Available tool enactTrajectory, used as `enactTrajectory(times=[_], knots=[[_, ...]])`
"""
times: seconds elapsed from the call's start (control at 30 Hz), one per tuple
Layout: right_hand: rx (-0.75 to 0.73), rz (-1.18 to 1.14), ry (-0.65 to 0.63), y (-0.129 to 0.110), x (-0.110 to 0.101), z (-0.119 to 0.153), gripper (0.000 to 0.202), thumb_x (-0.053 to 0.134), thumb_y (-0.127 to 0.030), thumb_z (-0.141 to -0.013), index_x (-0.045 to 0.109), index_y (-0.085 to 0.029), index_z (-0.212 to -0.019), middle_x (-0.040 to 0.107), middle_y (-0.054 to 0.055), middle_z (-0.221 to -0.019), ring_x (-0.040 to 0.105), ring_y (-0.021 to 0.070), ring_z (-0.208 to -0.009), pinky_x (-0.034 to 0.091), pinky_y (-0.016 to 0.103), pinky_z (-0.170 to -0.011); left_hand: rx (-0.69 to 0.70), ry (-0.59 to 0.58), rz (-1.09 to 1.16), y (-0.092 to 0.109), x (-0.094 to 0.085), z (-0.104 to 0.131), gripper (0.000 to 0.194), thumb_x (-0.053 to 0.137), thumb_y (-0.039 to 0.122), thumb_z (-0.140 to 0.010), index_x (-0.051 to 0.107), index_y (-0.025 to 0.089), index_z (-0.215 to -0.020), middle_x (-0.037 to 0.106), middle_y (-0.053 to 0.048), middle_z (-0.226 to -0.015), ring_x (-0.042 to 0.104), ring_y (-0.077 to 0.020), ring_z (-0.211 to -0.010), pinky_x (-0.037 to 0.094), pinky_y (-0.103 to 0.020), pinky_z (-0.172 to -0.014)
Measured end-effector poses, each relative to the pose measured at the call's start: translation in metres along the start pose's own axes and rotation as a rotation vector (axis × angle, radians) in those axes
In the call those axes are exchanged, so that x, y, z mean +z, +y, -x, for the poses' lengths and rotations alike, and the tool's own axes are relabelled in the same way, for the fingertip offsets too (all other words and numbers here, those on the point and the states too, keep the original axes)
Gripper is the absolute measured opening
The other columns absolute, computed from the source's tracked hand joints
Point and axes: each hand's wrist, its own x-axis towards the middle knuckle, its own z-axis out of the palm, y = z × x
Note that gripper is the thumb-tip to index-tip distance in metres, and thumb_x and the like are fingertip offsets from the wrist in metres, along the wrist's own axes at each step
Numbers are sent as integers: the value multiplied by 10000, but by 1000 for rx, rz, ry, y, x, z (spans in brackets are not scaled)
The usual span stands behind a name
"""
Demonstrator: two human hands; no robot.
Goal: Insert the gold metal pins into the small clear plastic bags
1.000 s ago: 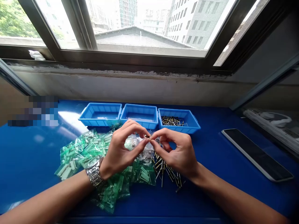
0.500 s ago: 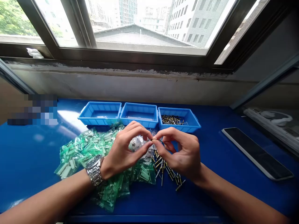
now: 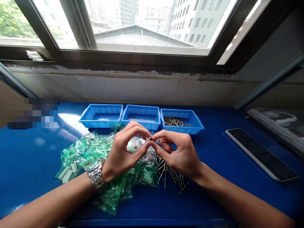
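Note:
My left hand [image 3: 127, 150] and my right hand [image 3: 179, 152] meet fingertip to fingertip over the pile. Both are pinched around a small dark metal piece [image 3: 150, 139], mostly hidden by the fingers. Green plastic packets [image 3: 90, 148] with pale strips inside lie under and beside my left hand. Clear plastic packets [image 3: 149, 153] show between the hands. Below my right hand, thin metal pins [image 3: 174, 175] with gold and dark parts are scattered on the blue table [image 3: 147, 205].
Three blue trays stand in a row behind the hands: left [image 3: 102, 122], middle [image 3: 142, 123] and right [image 3: 182, 129], the right one with many pins [image 3: 175, 122]. A phone [image 3: 261, 154] lies at the right, near white headphones [image 3: 286, 121]. Behind is a window.
Both hands have shifted slightly left, my right hand more so, and their fingertips are closer together. The small piece between them has moved left and up a little.

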Motion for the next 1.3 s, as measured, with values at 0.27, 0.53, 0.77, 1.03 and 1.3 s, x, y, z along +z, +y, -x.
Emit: enactTrajectory(times=[0.27, 0.53, 0.77, 1.03, 1.3], knots=[[-32, 37, 97, -1, -2, 1, 54, 688, -222, -904, 703, -180, -874, 445, -72, -552, 412, 80, -460, 374, 240, -473, -39, 22, -11, -2, -1, 1, 80, 699, 175, -937, 675, 177, -1013, 664, -44, -944, 613, -173, -884, 520, -353, -775], [-111, 42, 154, -6, -2, 4, 22, 702, -196, -893, 682, -188, -891, 460, -78, -564, 408, 70, -440, 371, 236, -458, -44, -115, -54, 1, 1, -3, 38, 696, 174, -930, 671, 164, -957, 659, -42, -949, 623, -167, -906, 527, -319, -776], [-92, 41, 159, -7, -4, 3, 21, 705, -188, -889, 686, -182, -897, 455, -79, -565, 410, 69, -448, 373, 234, -465, -27, -63, -26, 0, 0, -2, 60, 700, 153, -923, 676, 160, -977, 658, -45, -956, 620, -166, -911, 533, -326, -799], [-35, 13, 61, -2, -2, 0, 54, 702, -200, -899, 722, -158, -872, 426, -72, -560, 393, 72, -467, 354, 240, -468, -22, 6, 10, -1, -1, 1, 89, 696, 143, -924, 674, 169, -1006, 656, -46, -947, 618, -174, -892, 525, -348, -771], [-49, 8, 26, 1, 0, 0, 63, 709, -200, -900, 741, -146, -908, 428, -74, -560, 398, 71, -468, 355, 238, -474, -6, -8, 25, 0, 1, 0, 98, 695, 135, -923, 678, 165, -1014, 654, -52, -958, 625, -175, -905, 545, -351, -778]])
